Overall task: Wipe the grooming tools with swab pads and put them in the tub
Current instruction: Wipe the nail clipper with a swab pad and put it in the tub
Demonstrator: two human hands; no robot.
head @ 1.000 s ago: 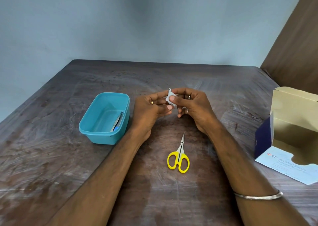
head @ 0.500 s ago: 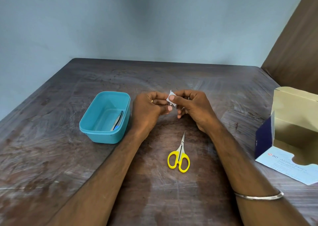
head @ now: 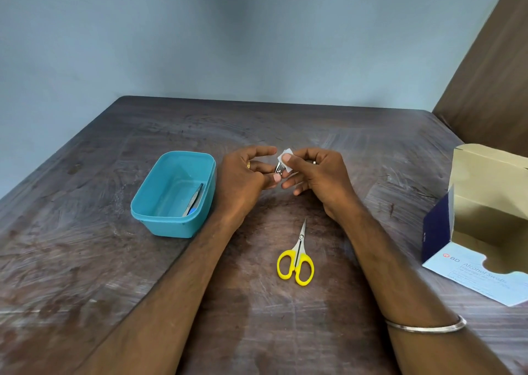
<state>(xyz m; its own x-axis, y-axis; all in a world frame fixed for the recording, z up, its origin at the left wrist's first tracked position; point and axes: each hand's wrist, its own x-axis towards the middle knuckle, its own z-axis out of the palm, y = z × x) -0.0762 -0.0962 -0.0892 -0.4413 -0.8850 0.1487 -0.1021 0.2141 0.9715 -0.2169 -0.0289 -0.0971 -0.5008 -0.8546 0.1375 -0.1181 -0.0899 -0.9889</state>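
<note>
A scuffed dark wooden table (head: 357,157) fills my view, pushed against a pale blue wall. Above its middle, my left hand (head: 243,180) pinches a small metal tool, a nail clipper (head: 279,169) by the look of it, between thumb and fingers, though most of it is hidden. My right hand (head: 317,174) meets it from the three o'clock side, thumb and forefinger pressing a white swab pad (head: 285,160) onto the clipper's exposed end. Both hands are off the surface, fingertips nearly touching.

I judge the wipe is under way, and what comes after turns on the teal tub (head: 148,203): it sits at about nine o'clock from my left hand, just beside that wrist, its long axis running from roughly one o'clock to seven. The left hand holds the tool and is much the nearer, so the drop should be a short sideways carry. A slim metal tool (head: 194,200) already lies along the tub's right inner wall.

The yellow-handled scissors (head: 297,257) lie closed on the table at six o'clock from my hands, tips toward twelve, between my forearms, untouched. The open swab box (head: 483,231) stands well off at three o'clock.
</note>
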